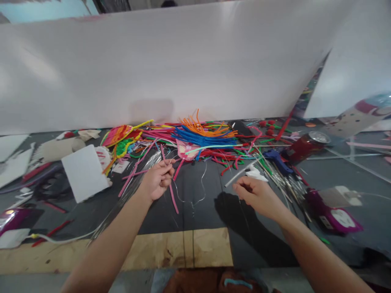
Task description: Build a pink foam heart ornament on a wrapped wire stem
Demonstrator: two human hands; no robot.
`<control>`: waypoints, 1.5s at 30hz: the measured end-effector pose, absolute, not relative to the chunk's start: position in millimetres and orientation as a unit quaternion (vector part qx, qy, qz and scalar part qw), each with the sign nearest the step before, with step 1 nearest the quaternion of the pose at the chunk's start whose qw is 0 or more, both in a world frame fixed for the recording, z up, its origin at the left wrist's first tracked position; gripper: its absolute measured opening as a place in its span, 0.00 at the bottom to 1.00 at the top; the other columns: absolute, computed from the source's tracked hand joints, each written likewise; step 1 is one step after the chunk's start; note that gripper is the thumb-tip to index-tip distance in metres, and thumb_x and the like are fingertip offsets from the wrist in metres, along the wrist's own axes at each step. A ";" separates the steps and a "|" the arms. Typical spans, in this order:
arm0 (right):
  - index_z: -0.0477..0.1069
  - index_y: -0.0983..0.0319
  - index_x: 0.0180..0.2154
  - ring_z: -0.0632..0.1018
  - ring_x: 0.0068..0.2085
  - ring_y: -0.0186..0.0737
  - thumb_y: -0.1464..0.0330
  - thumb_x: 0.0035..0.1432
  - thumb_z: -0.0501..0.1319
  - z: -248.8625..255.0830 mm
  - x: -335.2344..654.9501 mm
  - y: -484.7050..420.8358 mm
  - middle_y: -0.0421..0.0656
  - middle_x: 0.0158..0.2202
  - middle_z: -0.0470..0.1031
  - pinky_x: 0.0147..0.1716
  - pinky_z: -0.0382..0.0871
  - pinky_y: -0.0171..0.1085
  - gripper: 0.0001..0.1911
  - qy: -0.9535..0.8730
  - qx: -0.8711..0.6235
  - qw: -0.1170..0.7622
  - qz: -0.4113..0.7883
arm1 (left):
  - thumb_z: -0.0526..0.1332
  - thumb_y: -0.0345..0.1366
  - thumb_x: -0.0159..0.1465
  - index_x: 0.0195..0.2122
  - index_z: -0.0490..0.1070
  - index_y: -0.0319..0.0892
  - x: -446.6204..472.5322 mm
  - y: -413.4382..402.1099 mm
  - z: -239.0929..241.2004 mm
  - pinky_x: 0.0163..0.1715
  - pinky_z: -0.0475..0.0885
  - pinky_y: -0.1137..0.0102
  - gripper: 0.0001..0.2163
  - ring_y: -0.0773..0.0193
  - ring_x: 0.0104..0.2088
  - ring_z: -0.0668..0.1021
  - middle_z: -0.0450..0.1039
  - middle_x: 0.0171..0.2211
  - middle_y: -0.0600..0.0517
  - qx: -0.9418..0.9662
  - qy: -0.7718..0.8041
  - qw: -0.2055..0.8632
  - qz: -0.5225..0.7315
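My left hand is closed in a pinch above the dark table, left of centre. What lies between its fingertips is too fine to make out. Opposite it, my right hand pinches too, with a faint thin line trailing below its fingers; what it holds is not clear. Between the hands, a thin clear wire curves over the tabletop. Pink pipe cleaners lie beside my left hand. A grey stick-like strip and a crumpled white tissue are close to my right fingers.
Blue pipe cleaners and orange ones are heaped at the back against a white panel. On the right are a red can, a blue tool and a purple packet. White card lies left.
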State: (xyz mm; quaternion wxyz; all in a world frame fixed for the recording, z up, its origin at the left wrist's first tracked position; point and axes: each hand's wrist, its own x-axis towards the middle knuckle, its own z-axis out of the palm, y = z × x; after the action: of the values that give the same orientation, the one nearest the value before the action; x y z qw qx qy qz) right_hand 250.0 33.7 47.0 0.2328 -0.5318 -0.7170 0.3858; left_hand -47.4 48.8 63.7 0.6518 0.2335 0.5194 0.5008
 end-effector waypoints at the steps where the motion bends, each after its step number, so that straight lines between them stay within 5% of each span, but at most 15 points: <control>1: 0.61 0.60 0.22 0.65 0.20 0.31 0.60 0.58 0.53 47.5 250.8 33.6 0.35 0.18 0.62 0.21 0.56 0.32 0.15 -0.717 -0.532 0.232 0.387 | 0.56 0.25 0.58 0.37 0.68 0.37 -46.8 47.5 61.7 0.10 0.45 0.85 0.07 0.81 0.11 0.53 0.64 0.18 0.56 0.229 0.520 0.657 0.495; 13: 0.61 0.60 0.22 0.66 0.20 0.31 0.60 0.57 0.53 52.1 252.5 35.1 0.35 0.18 0.63 0.20 0.57 0.32 0.15 -0.711 -0.530 0.237 0.397 | 0.62 0.30 0.56 0.40 0.68 0.37 -18.0 37.3 30.7 0.12 0.44 0.82 0.11 0.81 0.13 0.53 0.63 0.20 0.58 0.284 0.547 0.669 0.415; 17: 0.62 0.60 0.23 0.66 0.19 0.31 0.59 0.57 0.54 48.7 243.9 43.6 0.35 0.18 0.65 0.20 0.57 0.32 0.14 -0.698 -0.526 0.263 0.409 | 0.65 0.34 0.53 0.41 0.70 0.38 -22.4 53.5 46.6 0.13 0.45 0.81 0.14 0.79 0.14 0.52 0.52 0.17 0.63 0.357 0.570 0.578 0.463; 22: 0.62 0.60 0.23 0.65 0.19 0.30 0.59 0.56 0.54 38.6 234.2 50.7 0.36 0.18 0.65 0.19 0.58 0.31 0.14 -0.654 -0.522 0.327 0.440 | 0.60 0.35 0.56 0.29 0.67 0.39 -19.7 92.0 85.8 0.13 0.47 0.79 0.05 0.76 0.14 0.58 0.61 0.18 0.59 0.466 0.620 0.461 0.431; 27: 0.62 0.60 0.23 0.65 0.18 0.30 0.58 0.56 0.55 28.9 238.4 49.1 0.36 0.18 0.65 0.18 0.57 0.30 0.15 -0.617 -0.510 0.375 0.467 | 0.56 0.37 0.58 0.26 0.72 0.39 7.5 130.8 93.9 0.25 0.64 0.74 0.09 0.67 0.23 0.73 0.73 0.22 0.51 0.686 0.682 0.196 0.162; 30: 0.62 0.60 0.23 0.65 0.19 0.30 0.59 0.57 0.55 25.7 242.1 46.0 0.36 0.18 0.64 0.18 0.57 0.30 0.15 -0.632 -0.500 0.376 0.457 | 0.60 0.40 0.55 0.23 0.74 0.38 26.9 148.1 75.1 0.33 0.67 0.68 0.11 0.56 0.31 0.77 0.76 0.25 0.44 0.696 0.697 0.143 0.098; 39: 0.64 0.61 0.24 0.63 0.22 0.31 0.61 0.58 0.54 27.2 243.8 39.2 0.36 0.19 0.62 0.22 0.56 0.31 0.14 -0.694 -0.480 0.361 0.396 | 0.60 0.30 0.52 0.27 0.76 0.37 37.5 161.9 50.3 0.37 0.67 0.68 0.06 0.53 0.40 0.78 0.78 0.33 0.41 0.685 0.717 0.128 0.035; 45: 0.63 0.61 0.24 0.62 0.22 0.31 0.61 0.58 0.54 25.8 243.0 40.9 0.35 0.19 0.60 0.21 0.56 0.31 0.14 -0.694 -0.471 0.373 0.396 | 0.62 0.29 0.48 0.20 0.72 0.40 28.7 159.4 59.1 0.28 0.65 0.73 0.02 0.60 0.29 0.76 0.72 0.20 0.50 0.662 0.715 0.210 0.079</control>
State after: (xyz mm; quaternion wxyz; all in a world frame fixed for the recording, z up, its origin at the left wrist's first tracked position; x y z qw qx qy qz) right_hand 243.0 40.9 25.8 0.3727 -0.4715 -0.6943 0.3960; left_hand 28.7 159.4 59.1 0.2101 0.6619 0.7152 0.0789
